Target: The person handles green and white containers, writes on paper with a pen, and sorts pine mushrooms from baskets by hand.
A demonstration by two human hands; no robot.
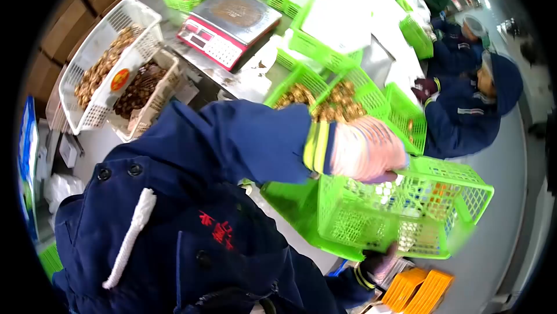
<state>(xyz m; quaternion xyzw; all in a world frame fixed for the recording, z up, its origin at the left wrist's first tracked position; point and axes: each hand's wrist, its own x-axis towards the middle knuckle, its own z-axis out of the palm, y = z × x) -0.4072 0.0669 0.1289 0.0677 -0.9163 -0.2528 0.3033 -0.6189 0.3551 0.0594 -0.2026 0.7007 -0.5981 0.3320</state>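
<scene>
My left hand [368,149], in a pink-and-white striped glove, is closed on the upper rim of an openwork green plastic basket [360,221]. My right hand [380,263], in a dark glove and slightly blurred, is closed at the lower edge of the same basket. The basket is tilted, and nothing shows clearly inside it. A darker green basket side [290,201] shows behind it on the left. Just beyond my left hand, green baskets hold brown, bulb-like pieces [342,102].
A red scale [212,44] with a metal plate stands on the table. White baskets [87,114] of brown pieces are at the left. Orange crates [420,291] sit low at the right. A person in dark blue [464,111] works across from me, others behind.
</scene>
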